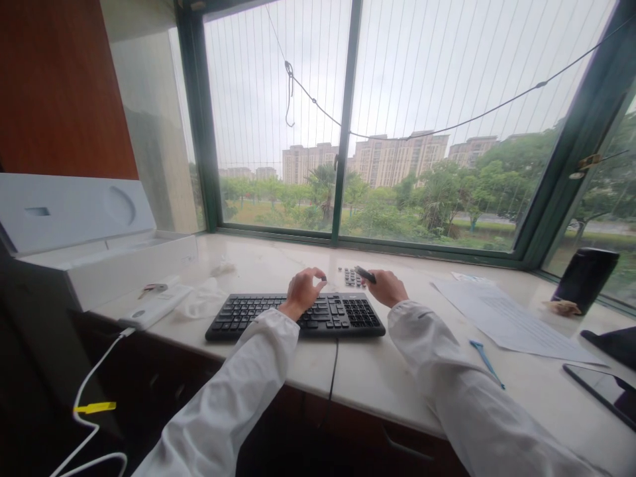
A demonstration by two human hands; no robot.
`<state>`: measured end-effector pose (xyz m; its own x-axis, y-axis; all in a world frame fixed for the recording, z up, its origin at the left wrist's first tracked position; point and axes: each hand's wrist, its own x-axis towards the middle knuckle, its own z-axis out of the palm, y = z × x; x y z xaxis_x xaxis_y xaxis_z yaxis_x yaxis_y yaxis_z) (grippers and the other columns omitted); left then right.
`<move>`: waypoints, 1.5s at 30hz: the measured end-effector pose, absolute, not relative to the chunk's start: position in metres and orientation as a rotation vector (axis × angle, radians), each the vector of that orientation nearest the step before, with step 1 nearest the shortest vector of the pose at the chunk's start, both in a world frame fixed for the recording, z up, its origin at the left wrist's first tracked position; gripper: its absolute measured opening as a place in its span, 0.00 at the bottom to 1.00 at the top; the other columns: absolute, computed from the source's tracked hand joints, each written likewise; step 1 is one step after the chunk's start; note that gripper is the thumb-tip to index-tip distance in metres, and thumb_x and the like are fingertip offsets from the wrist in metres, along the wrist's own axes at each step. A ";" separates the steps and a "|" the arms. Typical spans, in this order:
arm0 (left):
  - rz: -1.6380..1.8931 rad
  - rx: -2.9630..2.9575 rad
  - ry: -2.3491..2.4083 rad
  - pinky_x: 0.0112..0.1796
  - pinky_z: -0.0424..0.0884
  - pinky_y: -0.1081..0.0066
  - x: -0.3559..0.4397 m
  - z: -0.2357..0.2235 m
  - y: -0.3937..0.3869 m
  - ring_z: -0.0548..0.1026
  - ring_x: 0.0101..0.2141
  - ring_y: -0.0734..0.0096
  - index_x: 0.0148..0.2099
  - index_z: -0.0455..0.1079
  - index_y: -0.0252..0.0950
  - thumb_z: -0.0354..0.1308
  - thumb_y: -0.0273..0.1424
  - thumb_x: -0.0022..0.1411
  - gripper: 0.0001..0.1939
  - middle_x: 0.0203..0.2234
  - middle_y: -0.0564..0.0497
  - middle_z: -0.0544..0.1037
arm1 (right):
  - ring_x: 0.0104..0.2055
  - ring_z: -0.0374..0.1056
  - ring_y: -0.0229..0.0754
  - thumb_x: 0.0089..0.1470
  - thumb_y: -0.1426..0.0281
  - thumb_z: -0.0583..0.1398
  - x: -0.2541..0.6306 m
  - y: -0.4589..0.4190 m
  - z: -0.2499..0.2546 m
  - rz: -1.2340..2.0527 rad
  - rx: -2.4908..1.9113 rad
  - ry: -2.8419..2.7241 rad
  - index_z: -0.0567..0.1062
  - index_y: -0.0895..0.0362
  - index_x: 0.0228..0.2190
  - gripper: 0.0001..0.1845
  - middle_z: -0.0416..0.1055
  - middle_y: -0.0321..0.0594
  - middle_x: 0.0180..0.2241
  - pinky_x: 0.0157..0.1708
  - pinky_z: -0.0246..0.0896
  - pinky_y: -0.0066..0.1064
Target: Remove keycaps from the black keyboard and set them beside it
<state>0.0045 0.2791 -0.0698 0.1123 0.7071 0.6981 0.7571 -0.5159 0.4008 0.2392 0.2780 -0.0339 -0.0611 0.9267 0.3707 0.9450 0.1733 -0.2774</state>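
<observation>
A black keyboard lies on the white countertop, its number pad showing bare sockets without caps. My left hand is above the keyboard's back edge, thumb and forefinger pinched on a small dark piece that looks like a keycap. Behind the number pad, several loose keycaps are laid out in rows on the counter. My right hand is closed around a short black tool; its exact kind is unclear. The tool's tip is over the loose keycaps.
At left are an open white box, a white power strip and crumpled plastic. Paper, a blue tool, a phone and a dark cylinder lie at right. A keyboard cable hangs over the front edge.
</observation>
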 end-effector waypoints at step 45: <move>-0.336 -2.491 -1.777 0.42 0.67 0.69 0.078 -0.077 0.472 0.74 0.40 0.65 0.39 0.76 0.45 0.61 0.37 0.52 0.11 0.39 0.50 0.78 | 0.34 0.69 0.43 0.56 0.72 0.48 0.259 0.282 -0.068 -0.328 -1.912 -2.096 0.75 0.59 0.30 0.16 0.74 0.48 0.31 0.38 0.51 0.35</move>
<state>0.0776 0.4721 -0.0765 0.3103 0.9265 0.2128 0.9403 -0.3321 0.0748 0.2593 0.2824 -0.0684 -0.0813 0.9303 0.3578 0.9951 0.0959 -0.0233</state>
